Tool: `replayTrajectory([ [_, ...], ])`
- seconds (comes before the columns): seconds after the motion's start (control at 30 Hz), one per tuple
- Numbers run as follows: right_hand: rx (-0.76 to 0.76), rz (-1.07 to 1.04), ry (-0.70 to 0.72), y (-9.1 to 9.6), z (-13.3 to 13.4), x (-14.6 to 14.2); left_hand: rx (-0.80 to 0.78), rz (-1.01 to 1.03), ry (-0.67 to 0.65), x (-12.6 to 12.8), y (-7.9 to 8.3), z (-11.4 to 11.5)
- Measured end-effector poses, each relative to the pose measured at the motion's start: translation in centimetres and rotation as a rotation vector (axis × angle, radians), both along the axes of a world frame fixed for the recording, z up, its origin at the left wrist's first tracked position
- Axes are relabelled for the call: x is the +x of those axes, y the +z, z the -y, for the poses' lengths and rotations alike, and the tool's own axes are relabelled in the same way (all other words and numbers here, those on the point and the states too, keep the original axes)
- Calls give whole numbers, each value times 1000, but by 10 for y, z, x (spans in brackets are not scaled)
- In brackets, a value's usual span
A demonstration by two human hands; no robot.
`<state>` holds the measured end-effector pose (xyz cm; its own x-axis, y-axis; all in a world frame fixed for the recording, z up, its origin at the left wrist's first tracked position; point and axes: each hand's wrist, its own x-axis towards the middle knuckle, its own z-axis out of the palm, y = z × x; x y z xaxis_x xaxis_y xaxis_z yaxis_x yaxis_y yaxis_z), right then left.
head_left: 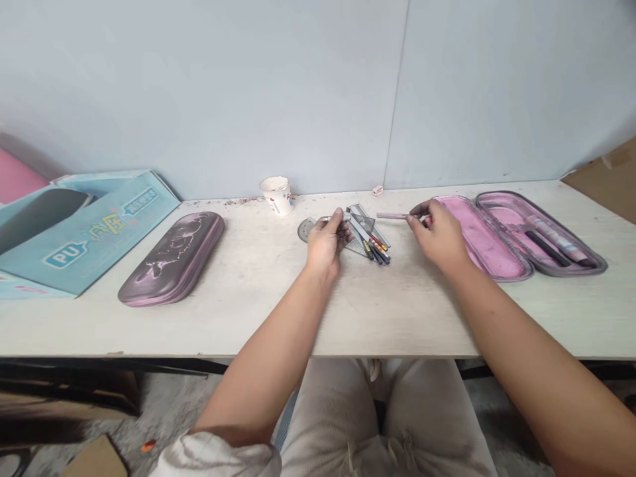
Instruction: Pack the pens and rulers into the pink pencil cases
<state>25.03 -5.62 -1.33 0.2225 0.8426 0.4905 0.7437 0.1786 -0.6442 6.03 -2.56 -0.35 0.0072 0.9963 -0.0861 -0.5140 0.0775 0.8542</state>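
Two bare hands work over a pale table. The right hand pinches a slim pink pen between thumb and curled fingers, its free end pointing left, just above the table's middle. The left hand is half curled beside loose pens and a ruler; whether it grips anything is unclear. An open case lies right, a closed case left, and a paper cup behind.

Soft light, faint shadows; smeared fine detail
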Motion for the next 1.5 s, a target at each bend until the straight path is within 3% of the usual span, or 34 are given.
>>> replayTrajectory([
  [0.07,-95,236,-118,-1,2,1,-3,-8,-2,-1,0,-1],
  [0.17,-155,418,-165,0,6,-1,5,-27,-36,0,0,0],
  [0.3,-103,497,51,6,14,-13,33,-16,-62,0,1,1],
  [0.4,-159,609,205,8,21,-22,35,-6,-86,1,1,1],
  [0.63,-245,832,195,8,30,-34,74,-93,-165,10,1,6],
  [1.1,-212,932,98,6,34,-35,169,-217,-179,11,5,12],
  [1.33,-13,666,-79,9,25,-25,264,-358,-213,15,-3,8],
  [1.5,28,684,-41,9,24,-23,425,-579,-190,14,-10,4],
])
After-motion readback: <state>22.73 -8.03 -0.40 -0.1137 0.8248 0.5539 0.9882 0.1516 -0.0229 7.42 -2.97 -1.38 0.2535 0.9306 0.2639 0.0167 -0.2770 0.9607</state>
